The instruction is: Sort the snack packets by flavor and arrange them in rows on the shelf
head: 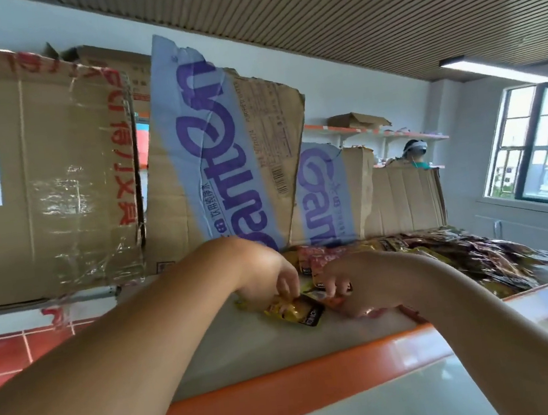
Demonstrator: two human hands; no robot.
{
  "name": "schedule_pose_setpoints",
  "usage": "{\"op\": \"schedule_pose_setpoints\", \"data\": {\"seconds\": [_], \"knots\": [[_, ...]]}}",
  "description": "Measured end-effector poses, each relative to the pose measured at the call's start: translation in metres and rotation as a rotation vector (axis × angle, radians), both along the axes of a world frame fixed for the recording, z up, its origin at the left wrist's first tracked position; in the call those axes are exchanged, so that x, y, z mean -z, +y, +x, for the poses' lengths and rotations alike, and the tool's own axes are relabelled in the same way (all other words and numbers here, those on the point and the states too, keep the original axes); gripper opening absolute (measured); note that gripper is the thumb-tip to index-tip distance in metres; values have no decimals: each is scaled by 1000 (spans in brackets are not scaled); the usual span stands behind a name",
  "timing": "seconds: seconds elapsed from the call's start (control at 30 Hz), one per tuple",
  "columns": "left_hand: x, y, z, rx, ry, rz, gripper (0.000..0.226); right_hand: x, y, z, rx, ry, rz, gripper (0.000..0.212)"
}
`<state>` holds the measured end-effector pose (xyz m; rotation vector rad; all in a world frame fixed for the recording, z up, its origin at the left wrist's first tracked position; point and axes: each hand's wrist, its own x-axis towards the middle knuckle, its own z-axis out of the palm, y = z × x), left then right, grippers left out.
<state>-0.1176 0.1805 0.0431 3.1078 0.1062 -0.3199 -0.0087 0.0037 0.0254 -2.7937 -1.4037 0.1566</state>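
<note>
Between both hands on the shelf (241,349) sits a yellow packet (297,309), its edge pinched by the left hand (267,277). The right hand (361,282) grips an orange packet (320,272), with the unsorted pile (461,253) just beyond it. I'd lay the yellow one flat and square first, tbh.

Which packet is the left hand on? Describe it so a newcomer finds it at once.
Start at the white shelf with the orange front edge, before the cardboard boxes. There the fingers of the left hand pinch a yellow packet. Its yellow face and black end set it apart from the pink-orange packet held by the right hand beside it.
</note>
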Motion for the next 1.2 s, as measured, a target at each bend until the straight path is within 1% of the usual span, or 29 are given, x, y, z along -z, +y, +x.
{"op": "schedule_pose_setpoints", "data": {"seconds": [0.07,0.17,0.23,0.33,0.4,0.43,0.5,0.53,0.63,0.73,0.8,0.9,1.07,1.13,1.17,1.2], "knots": [[5,5,-1,-25,-26,-33,71,-3,4,4,-38,33,-18,28],[9,10,-2,-53,-65,-60,72,-16,10,6,-88,-23,-92,25],[8,11,-4,-67,-88,-46,73,-24,16,9,-94,-46,-59,24],[7,13,-8,-115,-113,42,72,-32,30,19,-60,-68,14,16],[6,13,-8,-135,-91,80,70,-34,42,30,-50,-69,27,19],[5,13,-8,-140,-79,78,70,-34,47,37,-57,-75,28,20],[2,13,-8,-176,-69,26,67,-33,59,49,-79,-86,44,14],[2,13,-9,-193,-73,0,64,-33,65,54,-94,-74,50,13],[4,17,-5,-231,-103,-61,51,-29,87,63,-159,-35,40,21],[8,24,-1,-251,-133,-120,34,-22,108,59,-256,-47,-1,40],[8,28,0,-286,-144,-166,22,-15,117,53,-312,-46,-70,51],[10,38,-1,-318,-141,-139,9,-13,117,49,-358,-70,-131,52],[8,52,-6,-380,-119,-104,15,-20,99,56,-336,-17,-102,34],[9,53,-7,-408,-124,-99,19,-18,98,58,-312,-56,-168,34],[9,53,-7,-425,-132,-85,20,-17,99,57,-302,-72,-177,35],[10,53,-7,-444,-138,-59,21,-15,100,55,-302,-79,-143,36]]}}
